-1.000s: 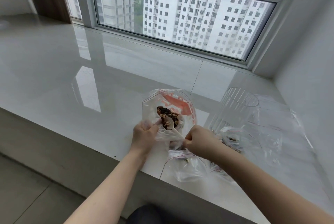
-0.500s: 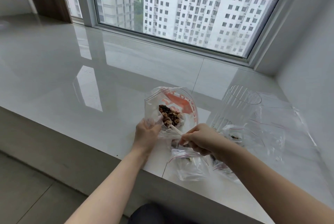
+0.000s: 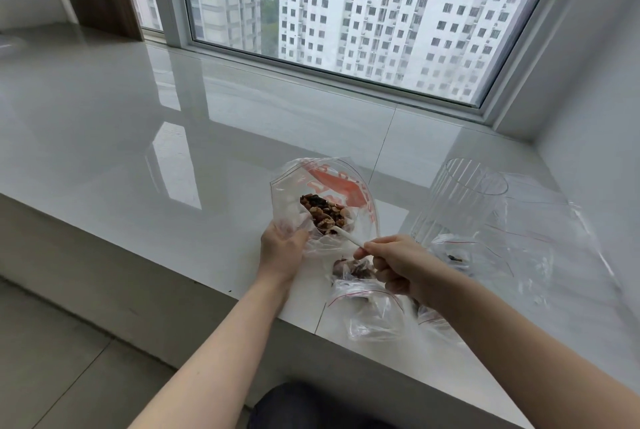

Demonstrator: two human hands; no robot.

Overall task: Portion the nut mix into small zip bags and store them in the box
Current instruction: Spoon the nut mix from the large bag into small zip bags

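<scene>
On the glossy white surface (image 3: pixel 173 137) by the window (image 3: pixel 346 23), I've got the big zip bag (image 3: pixel 322 186) with the red print propped open. My left hand (image 3: pixel 282 246) grips its near edge, fingers curled into the plastic, so the mouth gapes toward me. The nut mix (image 3: pixel 323 210) sits in a clump inside that bag, browns and a few dark bits. My right hand (image 3: pixel 403 265) pinches the handle of a white plastic spoon (image 3: pixel 341 231) between thumb and fingertips, the other fingers folded under. The spoon's bowl is inside the bag, right at the nuts; I can't tell how much is on it.

Just below the right hand, near the front edge, lie a couple of small zip bags (image 3: pixel 367 304) with red seal lines, one with dark nuts showing through. Off to the right stands a clear ribbed box (image 3: pixel 460 200), upright and open at the top. More clear bags (image 3: pixel 540 252) are crumpled beside and behind it, one with a small dark bit of mix inside.
</scene>
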